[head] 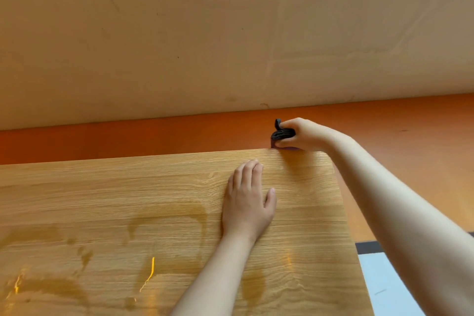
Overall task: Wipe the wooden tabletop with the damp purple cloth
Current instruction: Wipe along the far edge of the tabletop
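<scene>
The wooden tabletop (pixel 128 200) fills the lower left of the head view, with damp streaks across its near part. My left hand (pixel 247 200) lies flat on the wood, palm down, fingers together, holding nothing. My right hand (pixel 305 134) reaches to the table's far right corner and grips the folded dark purple cloth (pixel 280 133), bunched between fingers and thumb. The cloth sits at the far edge of the tabletop, partly hidden by my fingers.
An orange floor (pixel 410 141) runs beyond the far edge and along the right side of the table. A beige wall (pixel 205 33) rises behind. A pale floor patch with a dark border (pixel 384 285) shows at the lower right.
</scene>
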A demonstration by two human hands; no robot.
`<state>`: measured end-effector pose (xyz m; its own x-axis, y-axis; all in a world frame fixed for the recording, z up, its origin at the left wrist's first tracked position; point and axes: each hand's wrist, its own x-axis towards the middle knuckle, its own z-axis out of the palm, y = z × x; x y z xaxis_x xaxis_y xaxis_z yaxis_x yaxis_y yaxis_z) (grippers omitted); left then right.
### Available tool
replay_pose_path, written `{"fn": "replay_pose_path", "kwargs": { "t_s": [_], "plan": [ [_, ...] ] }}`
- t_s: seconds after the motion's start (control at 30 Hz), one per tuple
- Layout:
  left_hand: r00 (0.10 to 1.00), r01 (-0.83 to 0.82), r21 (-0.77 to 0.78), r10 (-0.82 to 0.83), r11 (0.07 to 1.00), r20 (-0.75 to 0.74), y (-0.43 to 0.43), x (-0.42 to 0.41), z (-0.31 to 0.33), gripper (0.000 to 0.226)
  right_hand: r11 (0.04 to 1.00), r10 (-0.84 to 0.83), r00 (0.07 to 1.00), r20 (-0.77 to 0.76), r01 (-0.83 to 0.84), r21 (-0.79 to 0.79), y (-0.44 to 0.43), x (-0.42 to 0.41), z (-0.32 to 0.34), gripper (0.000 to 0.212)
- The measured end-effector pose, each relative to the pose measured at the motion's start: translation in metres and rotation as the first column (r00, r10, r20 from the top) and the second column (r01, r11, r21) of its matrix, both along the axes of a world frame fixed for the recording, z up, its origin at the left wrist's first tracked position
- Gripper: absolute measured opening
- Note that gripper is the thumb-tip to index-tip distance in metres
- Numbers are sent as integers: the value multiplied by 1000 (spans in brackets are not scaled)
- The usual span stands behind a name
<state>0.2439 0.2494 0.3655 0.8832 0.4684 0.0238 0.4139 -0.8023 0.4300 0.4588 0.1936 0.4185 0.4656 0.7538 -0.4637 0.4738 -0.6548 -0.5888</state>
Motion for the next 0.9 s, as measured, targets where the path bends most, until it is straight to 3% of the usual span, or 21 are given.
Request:
{"fn": "replay_pose_path", "kwargs": {
  "t_s": [0.17,0.27,0.4,0.57,0.9],
  "plan": [
    [993,78,-181,-60,980,104,22,-6,21,45,995,82,997,14,-82,62,69,-50,-9,15],
    [978,58,-129,-30,990,205,85,-30,39,35,993,80,997,1,-80,87,97,-69,-12,12],
    [996,-77,4,76,997,47,192,-81,39,37,994,61,997,-37,-57,93,123,-86,-12,10],
    [990,-99,86,107,991,-93,273,-127,12,46,994,43,998,-38,-39,104,163,-117,-15,14],
    [998,-54,27,54,998,15,285,-133,-4,41,992,54,998,22,-56,112,228,-170,-15,30]
  ]
}}
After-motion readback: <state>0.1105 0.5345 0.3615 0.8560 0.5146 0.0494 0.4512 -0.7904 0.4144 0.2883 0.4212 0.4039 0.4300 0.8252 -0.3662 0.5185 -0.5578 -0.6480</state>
